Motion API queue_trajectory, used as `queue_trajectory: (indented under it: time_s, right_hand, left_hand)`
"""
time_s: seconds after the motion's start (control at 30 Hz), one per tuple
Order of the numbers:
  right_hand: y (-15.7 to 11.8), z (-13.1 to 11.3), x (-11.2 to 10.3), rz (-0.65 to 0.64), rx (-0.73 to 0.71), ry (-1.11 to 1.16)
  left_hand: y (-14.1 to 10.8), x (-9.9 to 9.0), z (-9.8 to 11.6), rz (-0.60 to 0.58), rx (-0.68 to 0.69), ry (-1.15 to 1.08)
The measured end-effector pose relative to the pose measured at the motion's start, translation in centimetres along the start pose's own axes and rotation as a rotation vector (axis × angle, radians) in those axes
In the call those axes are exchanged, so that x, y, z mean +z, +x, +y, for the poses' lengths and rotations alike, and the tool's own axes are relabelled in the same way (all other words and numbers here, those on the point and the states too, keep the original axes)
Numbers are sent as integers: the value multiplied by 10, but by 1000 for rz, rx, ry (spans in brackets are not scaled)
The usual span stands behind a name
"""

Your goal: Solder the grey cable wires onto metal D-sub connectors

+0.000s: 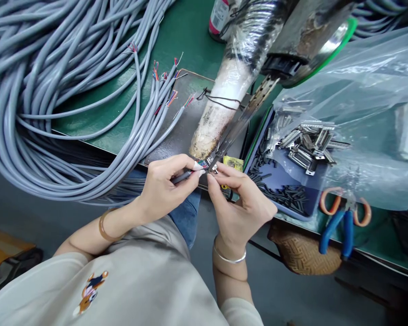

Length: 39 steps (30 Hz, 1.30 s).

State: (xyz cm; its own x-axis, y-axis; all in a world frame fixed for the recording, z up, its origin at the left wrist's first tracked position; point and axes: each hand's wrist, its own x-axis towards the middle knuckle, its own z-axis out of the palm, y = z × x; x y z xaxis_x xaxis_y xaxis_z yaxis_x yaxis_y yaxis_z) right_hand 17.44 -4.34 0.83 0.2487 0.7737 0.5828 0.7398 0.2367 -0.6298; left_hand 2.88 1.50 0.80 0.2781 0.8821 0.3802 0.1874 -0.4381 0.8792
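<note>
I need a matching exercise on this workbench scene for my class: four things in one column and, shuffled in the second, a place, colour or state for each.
Column one
1. Left hand
2. Short black tubes
3. Pliers
4. Right-wrist bracelet

Column two
A. Blue handles
B. Silver in colour
C. Pinching a cable
D. Lying in the tray

Right pairs: 1-C, 2-D, 3-A, 4-B
</note>
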Motion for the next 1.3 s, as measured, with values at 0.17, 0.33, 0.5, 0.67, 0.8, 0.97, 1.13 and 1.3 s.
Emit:
queue_trajectory:
  time_s: [0.17, 0.33, 0.5, 0.67, 0.8, 0.97, 1.13, 1.3]
  right_hand:
    - [-4, 1, -3, -33, -2, -17]
    - [-6, 3, -5, -57, -43, -75]
    - [-7, 4, -4, -60, -67, -123]
    - [-7, 3, -1, -39, -73, -145]
    - [-8, 2, -1, -24, -54, -109]
    - [-14, 2, -4, -54, 113, 38]
    - [-19, 3, -4, -65, 315, 177]
    - [-18, 2, -9, 328, 53, 100]
  left_hand:
    - [0, -2, 2, -34, -37, 1]
    - [-3, -3, 1, -82, -49, -8]
    - [-4, -3, -1, -89, -44, 10]
    - [-4, -3, 0, -77, -54, 15]
    - [-3, -3, 1, -115, -188, -72]
    - [2, -5, 4, -191, -504, -387]
    - [4, -6, 5, -223, -631, -555]
    - [1, -6, 3, -198, -571, -522]
